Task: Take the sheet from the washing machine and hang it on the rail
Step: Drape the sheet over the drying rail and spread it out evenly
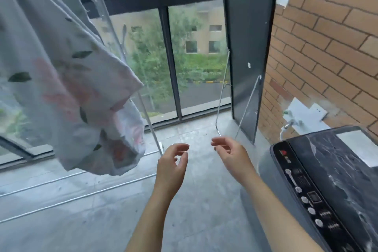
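Observation:
A pale sheet [61, 80] with pink flowers and green leaves hangs at the upper left, draped over the metal drying rack [114, 32]; its lower corner dangles above the floor. My left hand [173, 161] and my right hand [231, 153] are held out low in front of me, empty, fingers loosely curled and apart. Both are right of the sheet and not touching it. The washing machine [327, 186] stands at the lower right with its dark lid shut and a row of buttons along the panel.
The rack's thin metal legs and floor bars [81, 194] run across the grey tiled floor on the left. A large dark-framed window [173, 63] fills the far side. A brick wall [331, 47] with a tap [290, 122] is on the right.

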A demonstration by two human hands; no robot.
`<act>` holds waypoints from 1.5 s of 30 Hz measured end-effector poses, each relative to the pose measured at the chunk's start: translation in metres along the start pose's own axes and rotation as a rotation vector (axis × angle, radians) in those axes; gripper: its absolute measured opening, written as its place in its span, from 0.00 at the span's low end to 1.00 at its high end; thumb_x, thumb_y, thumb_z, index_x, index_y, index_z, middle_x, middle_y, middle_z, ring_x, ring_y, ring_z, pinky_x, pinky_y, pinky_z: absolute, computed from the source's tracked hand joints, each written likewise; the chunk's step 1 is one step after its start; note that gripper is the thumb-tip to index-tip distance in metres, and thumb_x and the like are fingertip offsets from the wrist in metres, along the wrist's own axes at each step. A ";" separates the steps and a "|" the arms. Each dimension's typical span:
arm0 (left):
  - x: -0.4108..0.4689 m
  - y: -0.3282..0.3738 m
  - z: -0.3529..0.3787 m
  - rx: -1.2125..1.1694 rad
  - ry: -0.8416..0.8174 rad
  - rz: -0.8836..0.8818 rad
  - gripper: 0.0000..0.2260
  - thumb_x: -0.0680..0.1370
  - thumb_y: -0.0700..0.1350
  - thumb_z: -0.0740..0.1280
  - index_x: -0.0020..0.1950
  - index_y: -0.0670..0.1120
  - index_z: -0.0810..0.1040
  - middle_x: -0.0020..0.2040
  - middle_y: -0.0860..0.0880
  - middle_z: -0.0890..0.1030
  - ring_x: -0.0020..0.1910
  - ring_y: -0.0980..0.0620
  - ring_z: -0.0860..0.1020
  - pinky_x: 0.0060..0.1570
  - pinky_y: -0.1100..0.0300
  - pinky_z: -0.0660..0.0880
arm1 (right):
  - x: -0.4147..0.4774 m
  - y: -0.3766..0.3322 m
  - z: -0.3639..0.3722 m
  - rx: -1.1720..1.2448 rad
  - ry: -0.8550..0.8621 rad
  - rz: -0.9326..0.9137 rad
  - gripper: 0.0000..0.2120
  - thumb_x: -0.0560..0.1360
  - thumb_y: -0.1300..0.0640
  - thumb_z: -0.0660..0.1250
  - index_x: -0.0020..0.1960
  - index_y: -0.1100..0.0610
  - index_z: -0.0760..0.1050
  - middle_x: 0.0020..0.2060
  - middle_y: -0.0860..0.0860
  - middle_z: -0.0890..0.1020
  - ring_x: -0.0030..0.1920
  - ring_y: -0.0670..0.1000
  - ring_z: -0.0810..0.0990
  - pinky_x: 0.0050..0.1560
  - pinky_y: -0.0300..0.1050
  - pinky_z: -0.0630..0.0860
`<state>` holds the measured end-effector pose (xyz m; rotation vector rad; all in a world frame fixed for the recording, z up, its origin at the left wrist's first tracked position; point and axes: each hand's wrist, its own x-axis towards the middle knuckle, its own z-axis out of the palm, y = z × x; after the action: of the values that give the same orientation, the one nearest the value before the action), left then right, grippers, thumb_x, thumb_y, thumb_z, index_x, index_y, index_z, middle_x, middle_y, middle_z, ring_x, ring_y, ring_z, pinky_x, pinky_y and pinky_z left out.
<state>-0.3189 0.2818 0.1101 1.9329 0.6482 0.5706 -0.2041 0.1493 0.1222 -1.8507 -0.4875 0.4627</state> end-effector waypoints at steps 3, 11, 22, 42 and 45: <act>0.010 -0.022 -0.073 -0.021 0.057 0.008 0.10 0.76 0.42 0.63 0.47 0.58 0.76 0.46 0.59 0.81 0.48 0.63 0.78 0.48 0.64 0.73 | 0.007 -0.037 0.068 0.010 -0.046 -0.052 0.12 0.75 0.64 0.62 0.50 0.48 0.77 0.46 0.42 0.82 0.49 0.43 0.79 0.50 0.36 0.74; 0.052 -0.052 -0.238 0.029 0.231 0.085 0.07 0.74 0.46 0.63 0.48 0.55 0.77 0.46 0.56 0.81 0.47 0.58 0.79 0.49 0.68 0.74 | 0.025 -0.134 0.214 0.067 -0.147 -0.219 0.10 0.75 0.65 0.62 0.50 0.53 0.79 0.44 0.46 0.83 0.44 0.43 0.80 0.46 0.29 0.73; 0.119 -0.019 -0.328 0.132 0.351 0.355 0.08 0.75 0.39 0.63 0.51 0.49 0.78 0.47 0.55 0.80 0.49 0.61 0.77 0.50 0.70 0.72 | 0.089 -0.222 0.268 -0.024 -0.108 -0.487 0.13 0.75 0.67 0.62 0.51 0.50 0.77 0.49 0.48 0.81 0.51 0.46 0.80 0.51 0.34 0.75; 0.293 0.139 -0.459 0.525 0.979 0.444 0.15 0.74 0.47 0.65 0.59 0.46 0.72 0.59 0.46 0.72 0.60 0.45 0.70 0.59 0.45 0.68 | 0.238 -0.457 0.273 -0.202 0.154 -1.066 0.15 0.72 0.62 0.64 0.58 0.51 0.73 0.59 0.48 0.73 0.58 0.50 0.72 0.61 0.49 0.69; 0.326 0.155 -0.494 0.410 0.837 0.114 0.26 0.75 0.55 0.65 0.68 0.44 0.63 0.65 0.42 0.71 0.63 0.41 0.70 0.60 0.47 0.69 | 0.250 -0.494 0.277 -0.312 0.254 -1.063 0.17 0.73 0.57 0.62 0.62 0.50 0.71 0.62 0.50 0.72 0.62 0.53 0.70 0.64 0.53 0.65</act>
<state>-0.3595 0.7602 0.4895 2.0764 1.2532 1.4424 -0.1955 0.6510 0.4839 -1.6177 -1.2969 -0.5828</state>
